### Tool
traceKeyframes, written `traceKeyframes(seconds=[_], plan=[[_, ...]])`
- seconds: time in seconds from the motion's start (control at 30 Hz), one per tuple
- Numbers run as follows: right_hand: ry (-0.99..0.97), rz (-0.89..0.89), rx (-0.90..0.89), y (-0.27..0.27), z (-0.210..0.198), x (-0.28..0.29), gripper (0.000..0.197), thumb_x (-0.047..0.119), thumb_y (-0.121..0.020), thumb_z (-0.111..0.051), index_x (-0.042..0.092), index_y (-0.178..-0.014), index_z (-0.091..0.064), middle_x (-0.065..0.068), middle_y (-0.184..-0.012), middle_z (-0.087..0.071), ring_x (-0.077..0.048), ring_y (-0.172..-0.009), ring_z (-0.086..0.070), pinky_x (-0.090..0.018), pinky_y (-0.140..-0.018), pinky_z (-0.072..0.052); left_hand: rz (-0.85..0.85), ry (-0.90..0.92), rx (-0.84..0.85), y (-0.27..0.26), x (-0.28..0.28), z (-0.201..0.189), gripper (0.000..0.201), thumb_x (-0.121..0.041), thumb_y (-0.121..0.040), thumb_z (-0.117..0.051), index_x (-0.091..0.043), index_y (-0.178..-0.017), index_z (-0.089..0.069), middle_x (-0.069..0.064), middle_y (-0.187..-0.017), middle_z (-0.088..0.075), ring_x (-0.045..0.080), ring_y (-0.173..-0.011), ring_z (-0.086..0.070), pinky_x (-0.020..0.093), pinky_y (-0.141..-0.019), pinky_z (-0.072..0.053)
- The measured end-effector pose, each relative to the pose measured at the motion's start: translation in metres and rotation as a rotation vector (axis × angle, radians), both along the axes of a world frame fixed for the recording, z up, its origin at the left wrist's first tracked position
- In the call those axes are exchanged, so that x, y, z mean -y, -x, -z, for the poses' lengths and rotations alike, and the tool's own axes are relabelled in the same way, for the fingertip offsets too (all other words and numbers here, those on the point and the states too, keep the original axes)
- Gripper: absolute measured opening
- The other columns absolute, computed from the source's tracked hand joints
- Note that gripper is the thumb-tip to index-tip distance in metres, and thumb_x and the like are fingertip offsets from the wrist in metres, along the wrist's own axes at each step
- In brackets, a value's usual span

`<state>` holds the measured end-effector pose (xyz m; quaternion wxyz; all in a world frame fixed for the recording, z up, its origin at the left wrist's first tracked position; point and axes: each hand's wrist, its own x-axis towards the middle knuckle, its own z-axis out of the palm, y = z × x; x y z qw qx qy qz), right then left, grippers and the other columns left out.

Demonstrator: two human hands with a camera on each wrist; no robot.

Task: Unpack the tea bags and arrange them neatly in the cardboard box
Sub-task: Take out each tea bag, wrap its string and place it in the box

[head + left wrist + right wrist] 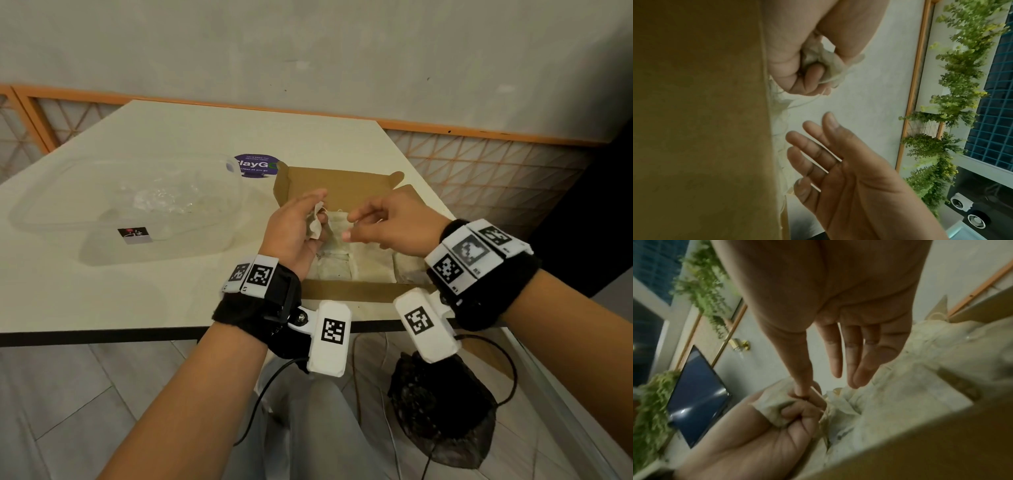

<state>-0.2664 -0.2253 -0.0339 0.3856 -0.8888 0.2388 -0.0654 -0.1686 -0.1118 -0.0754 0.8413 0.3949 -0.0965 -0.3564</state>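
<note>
Cream laminate covered the counter [178,137], which carried a clear plastic container [126,202] on its left side and, just to the right of that, the open cardboard box [339,185] near the front edge. Pale tea bags [337,267] already lay flat across the floor of the box, side by side, though their edges were too blurred to count. Above the box, the left hand [291,229] was curled into a fist around a crumpled tea bag [317,222], its paper bunched between fingers and palm. The right hand [390,222] hovered just beside it with its fingers relaxed and spread; in the right wrist view its thumb tip seemed to touch the wad by the left knuckles, yet whether it pinched anything could not be told, so it read as holding nothing. To do this step well, the person would probably need to loosen the fist, let the right fingers draw the paper out by one edge, smooth it flat, and lay it against the bags below, square with the box wall.
</note>
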Motion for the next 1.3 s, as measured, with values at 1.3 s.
traceKeyframes(seconds=[1.3], plan=[[-0.056, -0.357, -0.296, -0.024, -0.032, 0.012, 0.013, 0.004, -0.088, -0.057, 0.016, -0.090, -0.060, -0.005, -0.081, -0.062, -0.008, -0.066, -0.059, -0.014, -0.057, -0.052, -0.048, 0.235, -0.267, -0.003, -0.012, -0.006, 0.020, -0.028, -0.091, -0.052, -0.010, -0.093, -0.061, 0.001, -0.072, -0.052, 0.010, -0.049, -0.045, 0.019, -0.043, -0.035]])
